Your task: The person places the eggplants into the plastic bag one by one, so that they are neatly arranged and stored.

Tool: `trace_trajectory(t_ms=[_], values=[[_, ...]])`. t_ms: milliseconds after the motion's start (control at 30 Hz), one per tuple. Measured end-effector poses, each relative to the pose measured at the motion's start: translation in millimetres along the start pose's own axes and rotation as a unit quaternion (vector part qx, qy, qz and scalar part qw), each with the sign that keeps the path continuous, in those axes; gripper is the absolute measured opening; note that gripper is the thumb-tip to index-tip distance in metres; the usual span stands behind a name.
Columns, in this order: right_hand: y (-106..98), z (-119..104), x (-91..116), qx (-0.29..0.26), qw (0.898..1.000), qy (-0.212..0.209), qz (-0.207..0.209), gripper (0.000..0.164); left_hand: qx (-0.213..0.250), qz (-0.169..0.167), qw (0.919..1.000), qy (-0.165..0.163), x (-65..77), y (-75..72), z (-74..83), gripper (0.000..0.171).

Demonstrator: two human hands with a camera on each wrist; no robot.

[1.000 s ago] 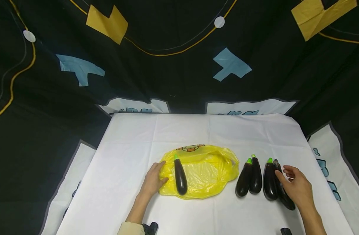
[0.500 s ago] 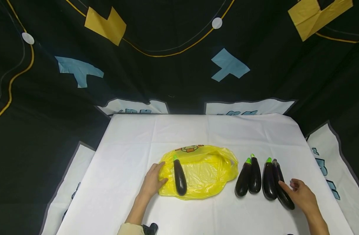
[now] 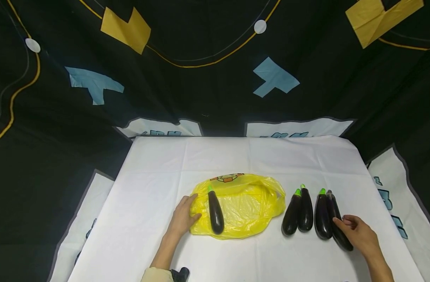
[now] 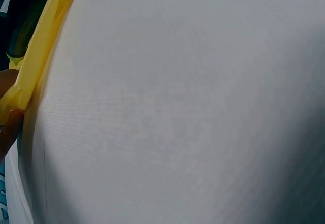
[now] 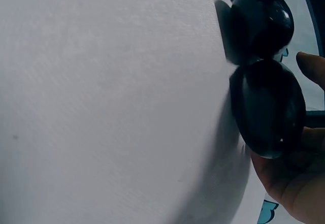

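My left hand (image 3: 182, 217) pinches the left edge of a yellow plastic bag (image 3: 244, 213) lying flat on the table. In the left wrist view a fold of the bag (image 4: 38, 51) passes between thumb and finger. One eggplant (image 3: 216, 213) with a green stem end lies on the bag's left part. Over at the right, my right hand (image 3: 362, 237) is at the outermost eggplant (image 3: 339, 235), fingers curled along its right side and thumb over it. The right wrist view shows that eggplant's rounded end (image 5: 266, 107) against the fingers (image 5: 279, 176).
Left of the held eggplant lie three more: a close neighbour (image 3: 322, 219), then a pair (image 3: 291, 217) nearer the bag. A white cloth (image 3: 158, 164) covers the table. Dark fabric (image 3: 207, 102) with yellow and blue shapes hangs behind it.
My right hand has moved down along the outermost eggplant, and its fingers have closed in against its side. The left hand, bag and other eggplants stay in place.
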State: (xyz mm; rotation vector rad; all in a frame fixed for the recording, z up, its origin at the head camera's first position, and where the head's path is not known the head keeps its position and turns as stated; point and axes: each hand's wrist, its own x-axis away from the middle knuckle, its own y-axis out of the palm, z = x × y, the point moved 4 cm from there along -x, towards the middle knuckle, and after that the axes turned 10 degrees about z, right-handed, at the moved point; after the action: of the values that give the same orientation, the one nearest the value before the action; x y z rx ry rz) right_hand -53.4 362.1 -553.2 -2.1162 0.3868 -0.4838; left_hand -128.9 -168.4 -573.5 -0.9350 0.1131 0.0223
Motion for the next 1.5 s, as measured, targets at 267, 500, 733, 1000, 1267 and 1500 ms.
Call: trace_trajectory(t_ms=[267,500,733,1000,1267,1500], values=[[2.7,-0.9,1.3,-0.003,1.0,-0.003,0.002,0.075,0.002,0.003,1.0,0.005,0.0,-0.6,0.3,0.074],[3.7,-1.0,2.5,-0.006,1.0,-0.007,0.011,0.071,0.002,0.0,1.0,0.002,-0.7,-0.4,1.2,0.073],[3.8,-0.8,2.9,-0.008,1.0,0.001,0.007,0.072,0.009,-0.003,1.0,-0.001,-0.2,-1.6,2.2,0.073],[3.9,0.8,2.9,-0.009,1.0,0.014,-0.003,0.075,0.007,-0.002,1.0,-0.004,0.1,-1.1,1.3,0.073],[5.5,2.0,3.1,-0.003,1.0,0.022,0.006,0.076,0.002,-0.002,0.9999,-0.015,0.4,0.1,0.4,0.073],[7.0,3.6,2.9,-0.004,1.0,0.02,0.019,0.073,-0.003,-0.004,0.9998,-0.021,1.1,-0.7,1.1,0.073]])
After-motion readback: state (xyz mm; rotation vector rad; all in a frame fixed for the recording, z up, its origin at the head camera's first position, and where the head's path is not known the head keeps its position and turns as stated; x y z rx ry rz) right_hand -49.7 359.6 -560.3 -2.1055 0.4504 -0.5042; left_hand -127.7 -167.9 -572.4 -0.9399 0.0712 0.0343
